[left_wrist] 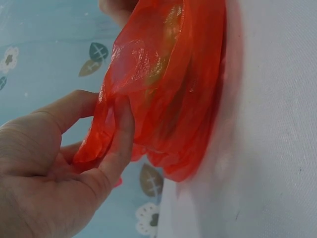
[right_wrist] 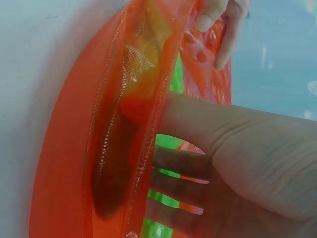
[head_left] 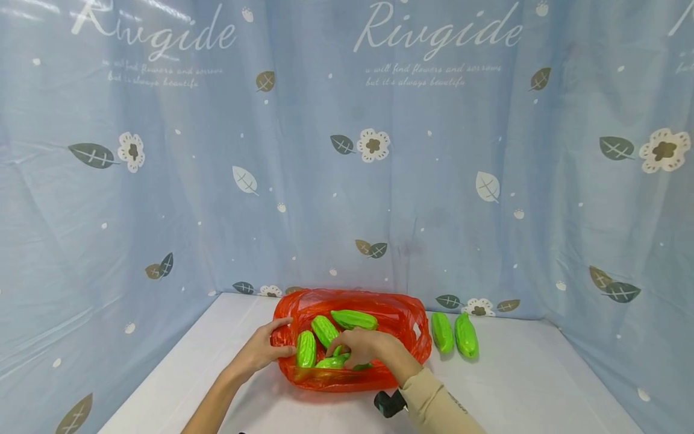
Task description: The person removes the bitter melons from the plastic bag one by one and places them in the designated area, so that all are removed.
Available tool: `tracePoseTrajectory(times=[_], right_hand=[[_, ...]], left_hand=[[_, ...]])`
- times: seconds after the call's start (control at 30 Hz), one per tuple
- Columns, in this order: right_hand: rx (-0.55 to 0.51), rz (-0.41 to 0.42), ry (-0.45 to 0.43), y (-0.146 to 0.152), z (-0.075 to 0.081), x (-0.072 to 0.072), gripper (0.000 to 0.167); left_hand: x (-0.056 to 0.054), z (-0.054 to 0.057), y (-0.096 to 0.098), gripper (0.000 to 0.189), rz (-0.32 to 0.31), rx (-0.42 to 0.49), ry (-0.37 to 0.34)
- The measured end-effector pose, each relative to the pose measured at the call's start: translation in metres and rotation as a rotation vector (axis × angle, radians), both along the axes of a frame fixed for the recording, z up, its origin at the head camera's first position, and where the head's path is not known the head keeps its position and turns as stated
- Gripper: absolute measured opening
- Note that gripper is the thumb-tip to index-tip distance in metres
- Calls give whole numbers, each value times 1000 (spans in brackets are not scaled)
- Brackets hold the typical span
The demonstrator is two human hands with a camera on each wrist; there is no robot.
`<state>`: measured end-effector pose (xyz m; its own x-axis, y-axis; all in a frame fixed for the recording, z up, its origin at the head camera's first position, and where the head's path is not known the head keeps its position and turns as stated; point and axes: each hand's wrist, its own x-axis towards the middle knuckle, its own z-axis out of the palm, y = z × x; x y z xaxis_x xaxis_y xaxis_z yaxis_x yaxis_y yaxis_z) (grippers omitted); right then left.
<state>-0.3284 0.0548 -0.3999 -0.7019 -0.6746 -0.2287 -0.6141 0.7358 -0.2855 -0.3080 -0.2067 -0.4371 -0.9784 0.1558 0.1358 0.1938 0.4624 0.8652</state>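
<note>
The bag at the lower centre of the head view looks like thin plastic film, translucent, crinkled and glossy. The green gourds inside it have a shiny, ridged, plastic-looking skin; the green pair to its right gleams likewise. White and matt, the tabletop shows a fine grain. Behind hangs a softly creased, cloth-like curtain, faintly glossy at upper left. The sleeve at lower right is matt cloth.
</note>
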Motion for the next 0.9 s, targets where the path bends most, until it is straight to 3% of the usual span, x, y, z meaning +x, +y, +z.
tracePoseTrajectory(times=[0.33, 0.9], right_hand=[[-36, 15, 12, 4, -3, 1, 37], [-67, 83, 34, 12, -6, -1, 36]], left_hand=[[-6, -3, 2, 70, 18, -13, -24], [-1, 2, -1, 70, 20, -16, -30]])
